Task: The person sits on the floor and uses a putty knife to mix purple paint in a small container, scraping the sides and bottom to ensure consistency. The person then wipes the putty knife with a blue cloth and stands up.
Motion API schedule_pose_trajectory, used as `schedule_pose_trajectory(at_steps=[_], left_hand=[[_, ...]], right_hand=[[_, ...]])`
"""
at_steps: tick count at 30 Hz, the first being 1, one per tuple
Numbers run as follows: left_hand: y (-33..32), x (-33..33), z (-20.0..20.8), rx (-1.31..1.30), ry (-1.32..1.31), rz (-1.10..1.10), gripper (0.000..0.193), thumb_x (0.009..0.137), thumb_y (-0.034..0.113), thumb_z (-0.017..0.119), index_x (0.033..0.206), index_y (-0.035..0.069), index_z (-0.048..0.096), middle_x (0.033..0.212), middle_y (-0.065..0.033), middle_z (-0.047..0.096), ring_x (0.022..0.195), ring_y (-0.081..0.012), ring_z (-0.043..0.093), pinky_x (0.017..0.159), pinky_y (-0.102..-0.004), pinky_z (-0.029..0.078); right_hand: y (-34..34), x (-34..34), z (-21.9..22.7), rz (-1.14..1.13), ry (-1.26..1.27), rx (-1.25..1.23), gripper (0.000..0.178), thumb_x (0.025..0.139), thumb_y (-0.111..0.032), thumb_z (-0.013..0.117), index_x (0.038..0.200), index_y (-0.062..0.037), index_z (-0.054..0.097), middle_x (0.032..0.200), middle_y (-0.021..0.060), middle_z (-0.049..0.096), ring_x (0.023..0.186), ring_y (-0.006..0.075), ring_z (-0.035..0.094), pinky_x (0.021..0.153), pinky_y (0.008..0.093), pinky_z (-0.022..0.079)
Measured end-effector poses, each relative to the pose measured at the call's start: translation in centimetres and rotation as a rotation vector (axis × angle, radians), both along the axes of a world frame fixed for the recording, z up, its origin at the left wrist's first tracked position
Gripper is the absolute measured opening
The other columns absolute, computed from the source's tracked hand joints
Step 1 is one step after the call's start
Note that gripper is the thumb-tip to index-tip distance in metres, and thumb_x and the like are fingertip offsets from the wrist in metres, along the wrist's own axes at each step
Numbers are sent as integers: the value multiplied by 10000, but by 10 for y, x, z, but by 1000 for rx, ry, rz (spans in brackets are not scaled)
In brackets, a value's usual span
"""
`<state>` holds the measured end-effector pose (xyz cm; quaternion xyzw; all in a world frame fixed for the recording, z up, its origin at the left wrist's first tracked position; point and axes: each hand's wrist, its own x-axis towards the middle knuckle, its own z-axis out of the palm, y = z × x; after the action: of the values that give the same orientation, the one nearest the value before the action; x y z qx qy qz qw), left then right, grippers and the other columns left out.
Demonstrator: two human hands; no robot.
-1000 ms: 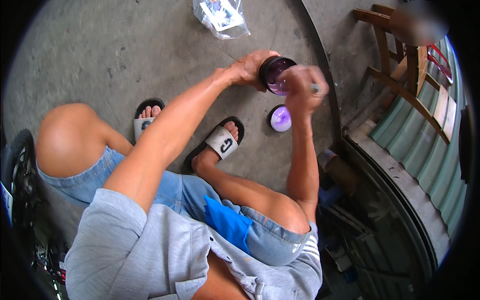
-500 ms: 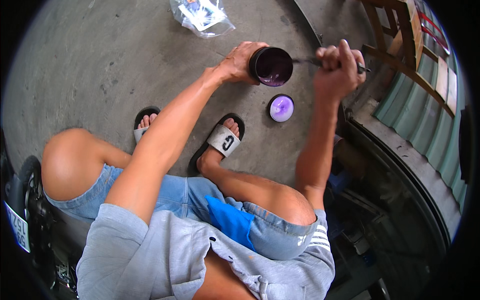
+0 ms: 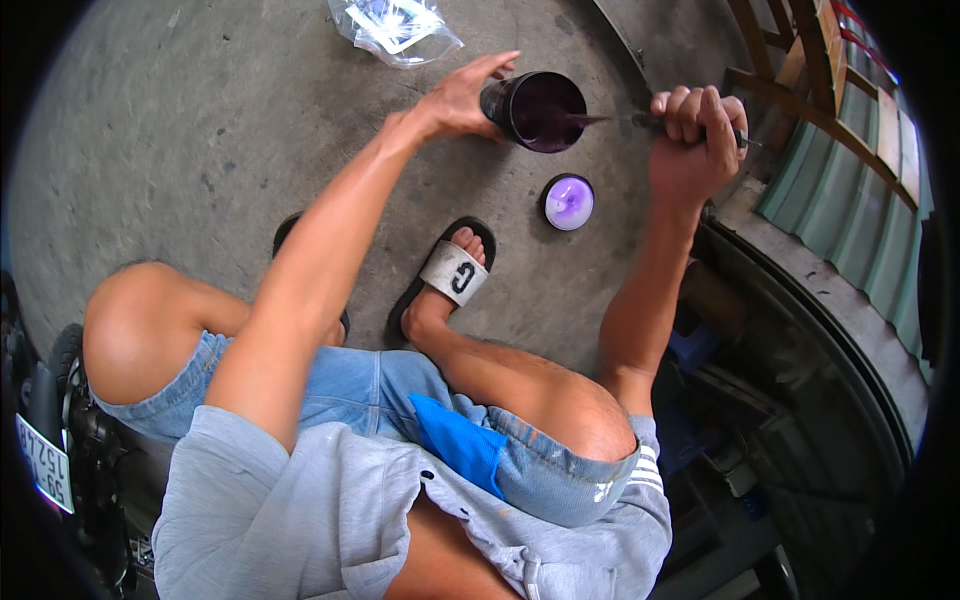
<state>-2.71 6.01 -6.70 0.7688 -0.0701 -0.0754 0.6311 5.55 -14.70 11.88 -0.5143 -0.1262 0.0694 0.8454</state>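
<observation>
A black can with dark purple liquid inside is at the top centre, its mouth tilted toward me. My left hand is beside its left side, with fingers spread apart around it and one finger stretched out clear of the can. To the right, my right hand is closed round a slim dark-handled tool. The tool points left at the can, and its purple-smeared end reaches over the rim. On the floor below the can lies a round lid, its inside coated with pale and bright purple.
A clear plastic bag lies on the concrete floor at the top. My sandalled foot is below the lid. Wooden framing and a corrugated metal sheet stand at right. A motorbike is at left.
My left hand's fingers have loosened from the can and spread. The tool has shifted, with its purple end now showing at the can's mouth. My right hand has moved slightly right.
</observation>
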Motion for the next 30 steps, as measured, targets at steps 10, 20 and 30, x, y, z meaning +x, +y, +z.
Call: schedule_pose_trajectory(at_steps=[10, 20, 30], left_hand=[[-72, -34, -34, 118, -266, 584, 1009, 555, 289, 928, 1379, 61, 393, 1357, -171, 516, 1292, -369, 487, 1109, -453, 392], [-32, -14, 1, 84, -63, 76, 994, 554, 237, 934, 1393, 123, 413, 1324, -112, 567, 1244, -311, 551, 1072, -411, 456], [-41, -13, 3, 60, -78, 132, 837, 555, 208, 892, 1288, 151, 492, 1213, -99, 609, 1199, -320, 559, 1038, -414, 459]], right_hand=[[57, -52, -48, 391, -302, -632, 278, 689, -18, 704, 625, -45, 435, 589, 20, 488, 525, 102, 441, 512, 287, 353], [41, -28, -23, 92, -103, -429, 184, 773, -15, 692, 638, -25, 568, 614, 8, 498, 537, 78, 472, 516, 239, 417], [32, -47, -38, -89, -112, -545, 228, 887, -63, 652, 697, -19, 535, 571, 53, 563, 480, 106, 532, 450, 249, 398]])
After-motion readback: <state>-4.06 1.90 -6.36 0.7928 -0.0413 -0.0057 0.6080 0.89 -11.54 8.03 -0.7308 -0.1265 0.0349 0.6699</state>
